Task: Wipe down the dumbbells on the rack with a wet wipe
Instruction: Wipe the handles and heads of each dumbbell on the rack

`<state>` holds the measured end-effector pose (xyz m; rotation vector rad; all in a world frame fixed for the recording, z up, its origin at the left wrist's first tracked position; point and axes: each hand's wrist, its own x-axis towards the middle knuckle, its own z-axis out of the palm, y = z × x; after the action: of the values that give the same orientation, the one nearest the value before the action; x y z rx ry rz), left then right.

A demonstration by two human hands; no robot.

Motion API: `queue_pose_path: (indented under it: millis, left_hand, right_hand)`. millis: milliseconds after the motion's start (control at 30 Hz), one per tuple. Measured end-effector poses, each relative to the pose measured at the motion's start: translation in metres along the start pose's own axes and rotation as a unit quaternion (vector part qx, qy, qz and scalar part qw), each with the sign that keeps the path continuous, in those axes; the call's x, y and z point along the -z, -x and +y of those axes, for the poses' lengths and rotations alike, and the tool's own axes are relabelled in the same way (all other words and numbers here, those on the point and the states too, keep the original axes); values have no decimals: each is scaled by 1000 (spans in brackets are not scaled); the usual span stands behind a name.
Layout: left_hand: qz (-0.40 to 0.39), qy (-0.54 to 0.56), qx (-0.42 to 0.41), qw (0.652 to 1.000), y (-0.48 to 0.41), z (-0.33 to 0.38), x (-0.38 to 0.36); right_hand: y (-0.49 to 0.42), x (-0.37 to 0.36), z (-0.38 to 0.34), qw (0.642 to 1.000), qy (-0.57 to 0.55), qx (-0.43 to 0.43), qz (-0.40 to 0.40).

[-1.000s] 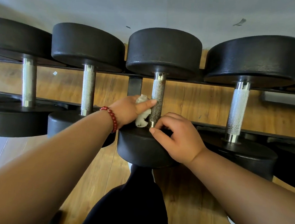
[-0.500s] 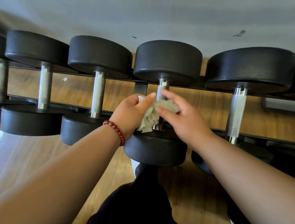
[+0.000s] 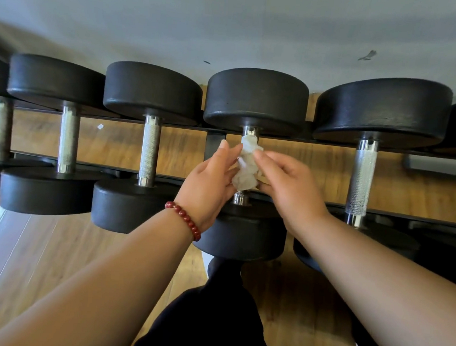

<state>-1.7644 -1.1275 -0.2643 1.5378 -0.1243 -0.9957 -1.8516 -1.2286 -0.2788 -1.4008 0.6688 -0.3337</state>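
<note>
Head view: looking down along two bare forearms to a row of black dumbbells lying across a rack [image 3: 212, 144], with a grey wall [image 3: 233, 23] behind.
Dumbbell [image 3: 257, 98]: the middle one of the row, its steel handle [image 3: 241, 198] running toward the viewer between two round heads.
Wipe [image 3: 246, 166]: a crumpled white wad wrapped over the middle of the handle, so bare steel shows only at each end.
Left hand [image 3: 209, 182]: just left of the handle, with fingers nearly straight and pointing up and their tips touching the wipe's left edge. It is not closed around anything.
Right hand [image 3: 291, 188]: just right of the handle, fingers curled. The forefinger above and the thumb below pinch the wipe's right side.
Wipe and hands: the wipe sits between the two hands, touching both.
Bracelet [image 3: 183, 220]: red beads on the left wrist, over the dumbbell's near head.
Neighbours: more dumbbells lie either side of the middle one, and no hand touches them.
Floor [image 3: 24, 252]: wood boards below the rack.
Person: dark-clothed legs show under the dumbbell.
</note>
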Motion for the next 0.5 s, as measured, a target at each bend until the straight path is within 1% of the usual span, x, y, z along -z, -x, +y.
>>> queue_pose_path:
  millis: [67, 133, 200, 233, 300, 333, 400, 433, 467, 500]
  left_hand:
    - [8, -32, -6, 999, 0, -2, -2]
    - [20, -55, -22, 998, 2, -2, -3]
    - [53, -82, -51, 994, 5, -3, 0]
    - [79, -122, -75, 987, 6, -4, 3]
    - [127, -223, -126, 958, 8, -8, 8]
    - [143, -263, -135, 944, 7, -11, 10]
    - [154, -301, -129, 932, 3, -20, 10]
    - [159, -301, -126, 932, 1, -23, 9]
    - [165, -291, -128, 934, -1, -26, 9]
    - [173, -276, -132, 936, -2, -28, 9]
  right_hand:
    - [2, -2, 0, 1000, 15, 4, 2]
    - [2, -2, 1, 999, 38, 9, 34]
    - [0, -1, 3, 995, 77, 14, 64]
    - [-2, 0, 6, 992, 96, 19, 75]
    - [-6, 2, 10, 985, 138, 35, 95]
    - [-7, 3, 11, 978, 171, 58, 107]
    - [-10, 5, 13, 945, 262, 151, 125]
    - [-13, 6, 16, 923, 307, 199, 117]
    - [-16, 6, 22, 907, 342, 229, 93]
    - [-20, 5, 28, 899, 364, 238, 56]
